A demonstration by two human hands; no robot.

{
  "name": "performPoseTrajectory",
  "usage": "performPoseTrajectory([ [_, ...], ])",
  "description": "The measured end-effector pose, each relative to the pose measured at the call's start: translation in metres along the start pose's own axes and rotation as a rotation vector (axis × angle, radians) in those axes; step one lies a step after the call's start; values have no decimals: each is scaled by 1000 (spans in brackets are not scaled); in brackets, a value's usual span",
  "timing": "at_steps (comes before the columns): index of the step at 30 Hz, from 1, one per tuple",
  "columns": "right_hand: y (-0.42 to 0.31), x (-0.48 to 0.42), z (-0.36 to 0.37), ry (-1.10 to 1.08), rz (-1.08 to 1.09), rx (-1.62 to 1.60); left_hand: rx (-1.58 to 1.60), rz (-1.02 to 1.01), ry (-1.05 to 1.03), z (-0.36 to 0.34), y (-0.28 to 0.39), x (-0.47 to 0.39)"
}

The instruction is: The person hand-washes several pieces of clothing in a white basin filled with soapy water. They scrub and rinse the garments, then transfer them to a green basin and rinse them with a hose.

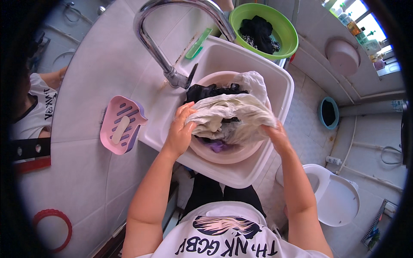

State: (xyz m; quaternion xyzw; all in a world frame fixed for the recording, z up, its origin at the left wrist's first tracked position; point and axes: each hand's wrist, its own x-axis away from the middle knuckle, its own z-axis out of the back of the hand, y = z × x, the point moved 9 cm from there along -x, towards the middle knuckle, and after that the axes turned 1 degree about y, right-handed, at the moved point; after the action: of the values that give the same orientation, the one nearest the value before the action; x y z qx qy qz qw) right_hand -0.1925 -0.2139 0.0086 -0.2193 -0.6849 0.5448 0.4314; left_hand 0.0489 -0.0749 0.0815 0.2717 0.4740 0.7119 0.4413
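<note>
My left hand (181,129) and my right hand (276,135) each grip one side of a wet whitish garment (222,109), stretched between them over a pale pink basin (222,156). The basin stands in a white sink (240,180). Black clothing (206,92), a white cloth (253,82) and a purple cloth (217,145) lie in the basin, partly hidden by the garment. A chrome faucet (151,48) arches above the sink on the left, its spout near the sink's back edge.
A pink soap dish (108,129) with a soap bar (121,130) is on the left wall. A green brush (199,43) lies on the sink's back rim. Behind stands a green basin (290,42) holding dark clothes (258,30). A toilet (335,200) and a blue bucket (319,111) are at right.
</note>
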Motion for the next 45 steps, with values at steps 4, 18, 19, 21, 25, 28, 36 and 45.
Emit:
performPoseTrajectory([
  [4,-52,20,7,-1,100,-358,15,11,87,3,11,13],
  [18,-2,8,-18,59,223,693,-381,132,-316,-79,-42,33],
  [19,15,4,-24,5,228,872,-494,145,-383,-94,-58,36],
  [21,46,-4,-37,-109,238,1228,-696,97,-372,-120,-78,36],
  [25,107,-12,-72,-285,277,1523,-1010,58,-350,-149,-121,38],
  [28,135,-22,-85,-467,98,1521,-1038,108,-443,-157,-159,41],
  [36,223,-22,-79,-894,-397,1556,-918,583,-696,-175,-259,45],
  [45,201,-26,-79,-710,-390,1348,-753,499,-553,-161,-223,34],
])
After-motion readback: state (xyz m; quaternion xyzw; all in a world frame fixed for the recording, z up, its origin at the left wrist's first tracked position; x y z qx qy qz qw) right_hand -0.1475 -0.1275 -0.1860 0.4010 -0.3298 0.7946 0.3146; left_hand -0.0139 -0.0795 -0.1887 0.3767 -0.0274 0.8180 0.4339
